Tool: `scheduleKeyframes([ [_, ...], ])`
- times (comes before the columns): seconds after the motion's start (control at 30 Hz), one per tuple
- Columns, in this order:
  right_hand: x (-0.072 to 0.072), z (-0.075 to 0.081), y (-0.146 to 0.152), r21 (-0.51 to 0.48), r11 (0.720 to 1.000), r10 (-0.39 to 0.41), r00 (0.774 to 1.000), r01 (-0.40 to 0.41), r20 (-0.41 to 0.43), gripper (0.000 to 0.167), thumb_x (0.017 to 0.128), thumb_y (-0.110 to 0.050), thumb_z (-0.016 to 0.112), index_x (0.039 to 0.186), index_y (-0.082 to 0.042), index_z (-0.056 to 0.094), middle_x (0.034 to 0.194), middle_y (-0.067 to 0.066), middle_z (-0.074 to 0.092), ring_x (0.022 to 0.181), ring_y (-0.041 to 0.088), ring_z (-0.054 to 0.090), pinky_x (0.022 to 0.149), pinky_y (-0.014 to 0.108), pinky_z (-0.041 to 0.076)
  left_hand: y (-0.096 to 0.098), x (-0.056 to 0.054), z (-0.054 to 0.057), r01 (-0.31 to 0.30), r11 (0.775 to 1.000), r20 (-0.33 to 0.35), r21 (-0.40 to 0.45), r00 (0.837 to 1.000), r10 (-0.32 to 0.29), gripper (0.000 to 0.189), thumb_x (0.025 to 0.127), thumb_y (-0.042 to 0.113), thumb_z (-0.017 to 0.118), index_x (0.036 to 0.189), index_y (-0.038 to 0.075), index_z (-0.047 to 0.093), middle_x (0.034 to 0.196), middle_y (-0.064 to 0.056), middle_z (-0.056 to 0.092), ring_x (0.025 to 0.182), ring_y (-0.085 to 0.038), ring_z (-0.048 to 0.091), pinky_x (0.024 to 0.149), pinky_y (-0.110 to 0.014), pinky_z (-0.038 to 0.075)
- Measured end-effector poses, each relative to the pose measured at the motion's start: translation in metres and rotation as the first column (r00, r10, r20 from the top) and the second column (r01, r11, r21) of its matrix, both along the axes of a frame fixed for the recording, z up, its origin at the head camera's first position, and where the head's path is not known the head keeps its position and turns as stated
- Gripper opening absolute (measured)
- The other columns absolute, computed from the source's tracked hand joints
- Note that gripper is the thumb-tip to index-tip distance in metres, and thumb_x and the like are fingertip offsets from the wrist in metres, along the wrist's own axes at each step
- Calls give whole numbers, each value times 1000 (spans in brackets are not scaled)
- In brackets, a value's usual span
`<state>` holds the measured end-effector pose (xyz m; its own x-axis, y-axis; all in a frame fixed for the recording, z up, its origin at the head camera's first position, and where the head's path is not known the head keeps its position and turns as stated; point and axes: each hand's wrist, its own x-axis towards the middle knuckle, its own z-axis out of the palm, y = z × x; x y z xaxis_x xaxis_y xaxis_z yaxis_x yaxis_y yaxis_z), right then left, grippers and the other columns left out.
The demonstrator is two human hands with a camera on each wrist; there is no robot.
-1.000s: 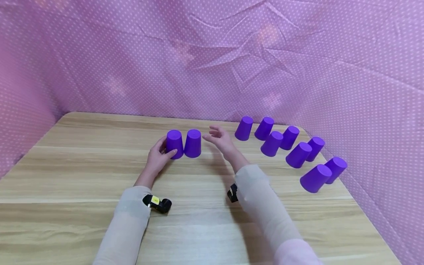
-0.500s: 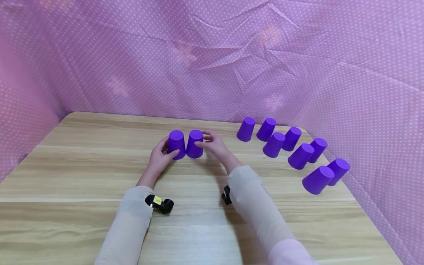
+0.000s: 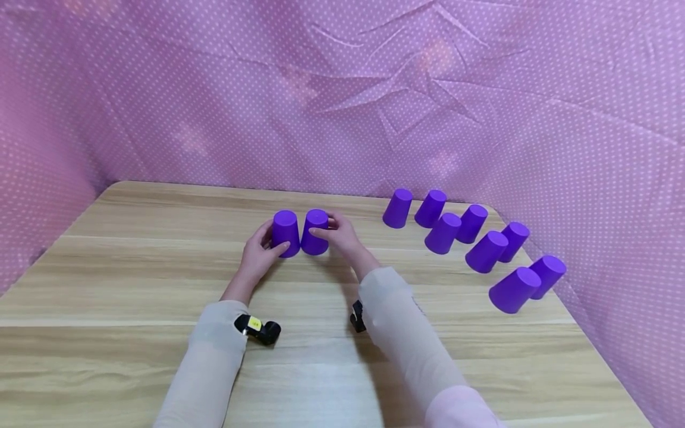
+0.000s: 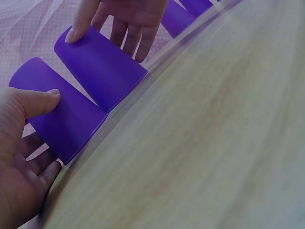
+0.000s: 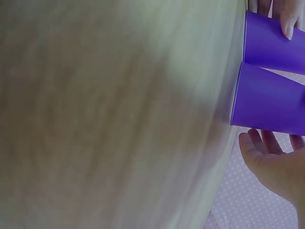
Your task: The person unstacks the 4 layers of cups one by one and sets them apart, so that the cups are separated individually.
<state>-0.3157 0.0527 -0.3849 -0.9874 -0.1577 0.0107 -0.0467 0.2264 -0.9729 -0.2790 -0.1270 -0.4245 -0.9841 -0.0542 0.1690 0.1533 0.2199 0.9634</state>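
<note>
Two purple cups stand upside down side by side on the wooden table, their rims meeting at the base. Around the left cup (image 3: 285, 226) my left hand (image 3: 255, 257) has its thumb on the near side and its fingers on the far side. My right hand (image 3: 345, 239) pinches the right cup (image 3: 314, 244) near its top, thumb in front and fingers round the right side. In the left wrist view, the right thumb presses high on the right cup (image 4: 107, 71), and the left thumb lies across the left cup (image 4: 71, 119). Fingertips behind both cups are partly hidden.
Several more upside-down purple cups (image 3: 443, 233) form two slanting rows at the right side of the wooden table (image 3: 160, 267). Pink dotted cloth (image 3: 342, 107) hangs behind and beside the table. A black wrist camera (image 3: 259, 330) sticks out from the left sleeve.
My right hand has come left from beside the right cup and taken hold of it. The left hand keeps its grip on the left cup. The head view has shifted slightly.
</note>
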Motion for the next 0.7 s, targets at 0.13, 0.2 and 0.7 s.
scheduleKeyframes([
  [0.13, 0, -1, -1, -7, 1000, -16, 1000, 16, 3, 50, 72, -8, 69, 118, -2, 49, 112, 16, 53, 102, 25, 50, 87, 32, 41, 0, -1, 0, 0, 1000, -7, -1, 1000, 0, 62, 79, 6, 61, 132, 2, 30, 129, -23, 34, 119, -30, 31, 98, -35, 27],
  [0.2, 1, 0, 0, -19, 999, -28, 999, 28, 16, 51, 72, -8, 69, 118, -3, 48, 113, 16, 52, 103, 25, 49, 87, 33, 40, 0, -1, -1, 1, 1000, -11, 0, 1000, -1, 62, 79, 6, 61, 132, 2, 31, 129, -23, 35, 119, -30, 32, 98, -35, 27],
  [0.7, 11, 9, 26, -54, 997, -53, 998, 55, 26, 50, 73, -12, 68, 119, -7, 49, 111, 13, 53, 102, 23, 49, 87, 33, 40, 0, -2, -2, 3, 1000, 12, -15, 1000, -3, 63, 79, 7, 61, 133, 4, 30, 130, -22, 33, 120, -29, 31, 99, -34, 26],
])
